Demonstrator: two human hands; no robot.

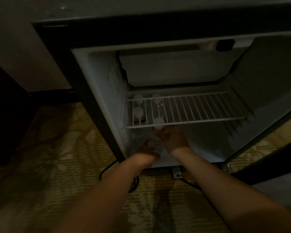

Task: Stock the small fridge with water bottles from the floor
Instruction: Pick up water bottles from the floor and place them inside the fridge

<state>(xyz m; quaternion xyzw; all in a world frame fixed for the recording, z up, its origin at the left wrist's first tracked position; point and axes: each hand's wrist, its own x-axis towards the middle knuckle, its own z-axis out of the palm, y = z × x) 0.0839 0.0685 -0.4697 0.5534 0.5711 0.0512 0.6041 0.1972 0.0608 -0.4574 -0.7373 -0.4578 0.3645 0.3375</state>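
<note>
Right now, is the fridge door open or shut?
Open. The fridge door is swung out to the right, exposing the wire shelf; the left hand and right hand reach inside.

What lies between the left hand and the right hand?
Between left hand and right hand: a clear bottle, below the shelf, in the head view.

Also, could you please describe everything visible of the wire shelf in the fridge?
The wire shelf is a white rack of parallel bars with a thicker front rail, coated metal by its look. It sits level across the middle of the open fridge, reaching both side walls. Bottle caps show through its left end.
</note>
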